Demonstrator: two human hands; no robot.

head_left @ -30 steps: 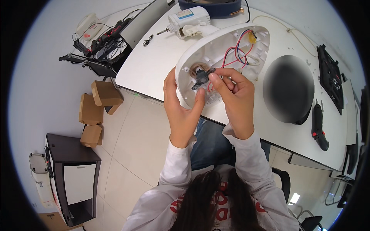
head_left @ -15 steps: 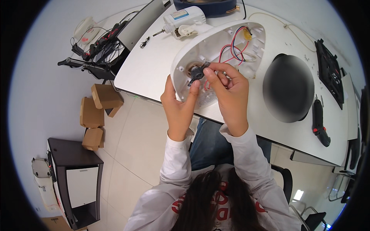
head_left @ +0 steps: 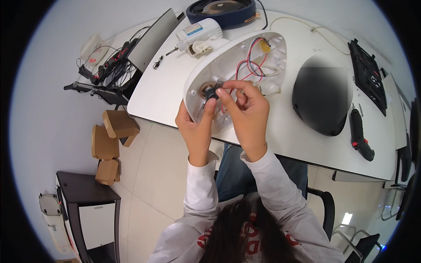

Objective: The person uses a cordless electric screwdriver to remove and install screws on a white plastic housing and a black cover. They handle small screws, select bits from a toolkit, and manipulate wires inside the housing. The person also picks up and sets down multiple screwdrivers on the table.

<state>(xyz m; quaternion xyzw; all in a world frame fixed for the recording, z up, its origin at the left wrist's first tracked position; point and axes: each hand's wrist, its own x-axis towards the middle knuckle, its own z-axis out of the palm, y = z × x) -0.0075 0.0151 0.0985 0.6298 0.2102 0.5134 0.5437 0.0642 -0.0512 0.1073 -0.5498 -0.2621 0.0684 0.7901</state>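
Observation:
A white plastic housing half (head_left: 226, 61) lies open side up at the table's front edge, with red, blue and white wires (head_left: 249, 65) inside. My left hand (head_left: 194, 131) grips its left rim, fingers behind the wall and thumb inside. Over the round opening at the housing's left end is a small dark plastic part (head_left: 212, 93). My right hand (head_left: 251, 109) pinches this part between thumb and forefinger, and my left thumb presses against its lower side. My fingers partly cover the part. Whether it touches the housing I cannot tell.
Behind the housing lies a white motor-like cylinder (head_left: 197, 33) with a metal shaft, and a dark blue round appliance (head_left: 223, 17). To the right are a black oval cover (head_left: 318, 105), a black-and-red power screwdriver (head_left: 360, 136) and a black tool case (head_left: 369, 79).
The whole view has shifted a little. The dark part has turned between my fingers and looks shorter now. Both hands keep their grip.

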